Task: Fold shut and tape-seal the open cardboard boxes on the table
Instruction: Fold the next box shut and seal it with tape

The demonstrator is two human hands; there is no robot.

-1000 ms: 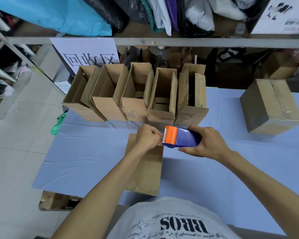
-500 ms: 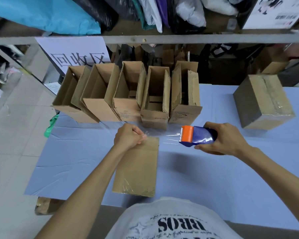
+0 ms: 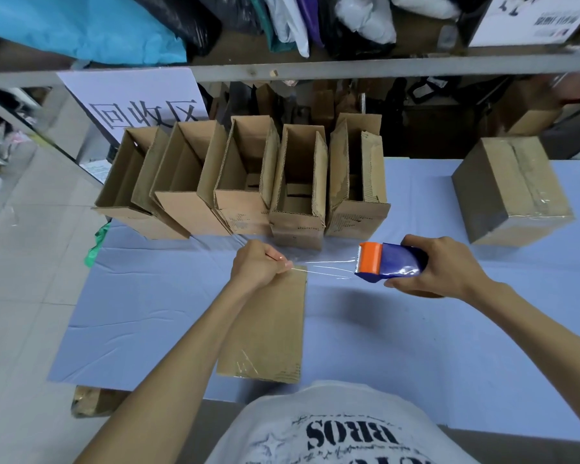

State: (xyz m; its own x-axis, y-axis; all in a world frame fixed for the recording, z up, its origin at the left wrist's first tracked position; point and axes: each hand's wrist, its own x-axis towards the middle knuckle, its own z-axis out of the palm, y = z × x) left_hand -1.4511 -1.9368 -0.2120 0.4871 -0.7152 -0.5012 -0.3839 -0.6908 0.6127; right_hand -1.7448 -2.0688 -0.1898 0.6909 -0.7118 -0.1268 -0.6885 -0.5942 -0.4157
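Tape, pinched by the left hand, runs to the dispenser gripped by the right hand; one sealed box looks done, five open boxes wait.

Closed box lies flat on table, centre-front, long axis running away from the person, clear tape on its near end. Tape dispenser, orange head w/ blue body, is gripped by right hand just right of box's far end. Tape strip runs taut from its head to left hand, which pinches the end over box's far edge. Row of 5 open boxes stands behind, upright, flaps up, side by side. Sealed box sits far right, well apart.
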